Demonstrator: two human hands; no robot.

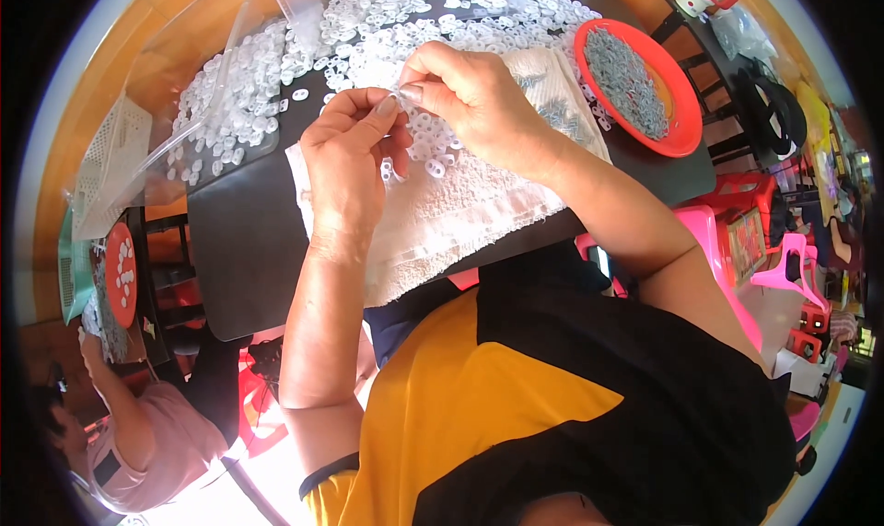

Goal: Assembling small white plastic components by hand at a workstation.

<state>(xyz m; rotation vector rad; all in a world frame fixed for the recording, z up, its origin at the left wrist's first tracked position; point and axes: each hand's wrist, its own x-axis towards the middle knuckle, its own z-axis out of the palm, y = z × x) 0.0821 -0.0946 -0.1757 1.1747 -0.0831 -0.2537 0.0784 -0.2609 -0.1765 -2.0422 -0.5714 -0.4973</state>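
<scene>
My left hand (350, 144) and my right hand (483, 107) meet fingertip to fingertip above a white towel (451, 218) on the dark table. Between my left thumb and fingers is a small white plastic piece, mostly covered by the fingertips. The right thumb and forefinger pinch closed against it; what they grip is too small to make out. Under my hands lies a little group of white oval plastic pieces with holes (433, 144). Small grey metal screws or pins (564, 116) rest on the towel beyond my right wrist.
A large heap of white pieces (396, 43) covers the table's far side. At the right stands a red bowl (683, 130) of grey metal parts. Pink stools (794, 268) are further right. Another person (161, 443) sits at the left, near a red plate (120, 273).
</scene>
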